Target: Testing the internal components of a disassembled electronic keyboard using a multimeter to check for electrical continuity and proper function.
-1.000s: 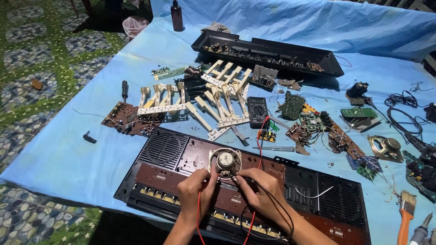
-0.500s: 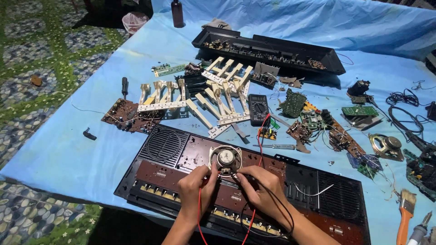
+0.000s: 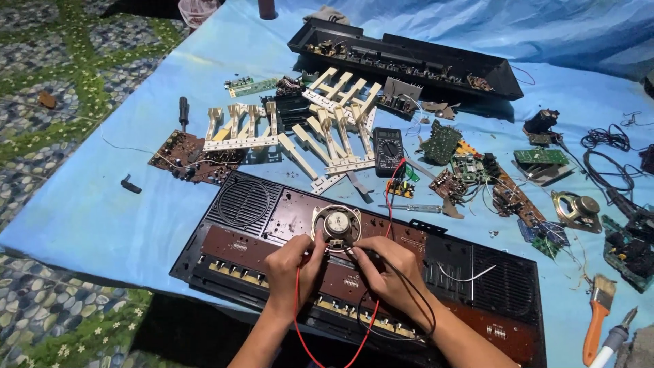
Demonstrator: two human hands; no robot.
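A small round speaker (image 3: 336, 224) lies magnet-up on the black and brown keyboard casing (image 3: 259, 235) in front of me. My left hand (image 3: 293, 264) pinches a red probe lead (image 3: 298, 320) against the speaker's near left edge. My right hand (image 3: 385, 267) holds a black probe lead (image 3: 417, 294) against its near right edge. Both leads run back to a black multimeter (image 3: 389, 142) beyond the casing.
Cream key strips (image 3: 310, 133), circuit boards (image 3: 194, 162), a screwdriver (image 3: 183, 111) and the black upper casing half (image 3: 409, 58) lie on the blue sheet. A second speaker (image 3: 578, 210), a paintbrush (image 3: 597, 315) and a soldering iron (image 3: 612, 340) sit at the right.
The view has shifted slightly; both hands stay on the speaker with the leads, barely moving.
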